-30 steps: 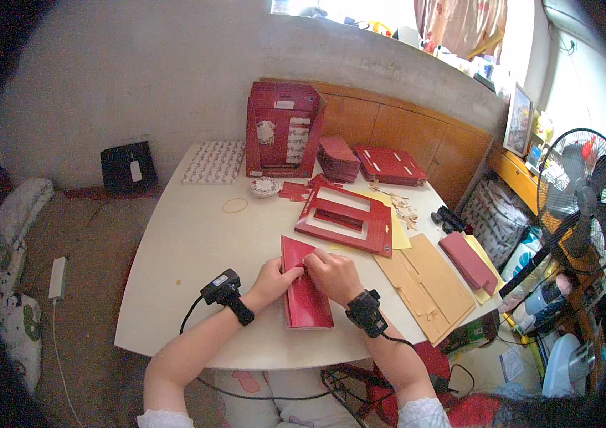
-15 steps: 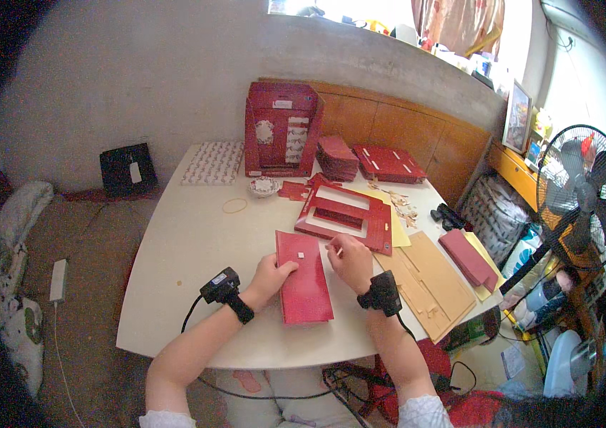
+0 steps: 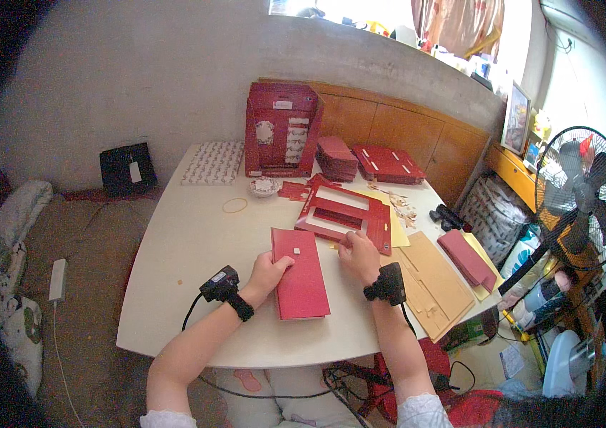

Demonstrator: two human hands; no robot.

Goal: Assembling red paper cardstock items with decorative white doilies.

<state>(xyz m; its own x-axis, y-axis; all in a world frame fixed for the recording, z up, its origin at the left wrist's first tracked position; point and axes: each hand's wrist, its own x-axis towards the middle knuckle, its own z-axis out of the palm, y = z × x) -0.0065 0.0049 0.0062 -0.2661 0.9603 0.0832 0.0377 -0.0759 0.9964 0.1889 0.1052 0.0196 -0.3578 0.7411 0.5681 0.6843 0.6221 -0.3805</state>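
A long red cardboard panel (image 3: 303, 289) lies at a slight tilt in front of me. Its left edge is gripped by my left hand (image 3: 267, 277), thumb on top and fingers hidden beneath. On the panel's upper part sits a small white square (image 3: 296, 251), just beyond the thumb. To the right, apart from the panel, my right hand (image 3: 360, 258) has its fingers curled together near the lower edge of a flat red window box (image 3: 380, 227). Whatever those fingers may hold is hidden. Each wrist wears a black strapped device.
An upright red display box (image 3: 252, 135) stands at the back beside a sheet of small patterned pieces (image 3: 212, 162). Red card stacks (image 3: 336, 158) and a small round bowl (image 3: 264, 187) are nearby. Tan boards (image 3: 431, 285) lie right; a black fan (image 3: 584, 200) stands beyond.
My right hand has moved slightly right and up, away from the panel toward the window box. The panel, still in my left hand, has shifted a little left and up.
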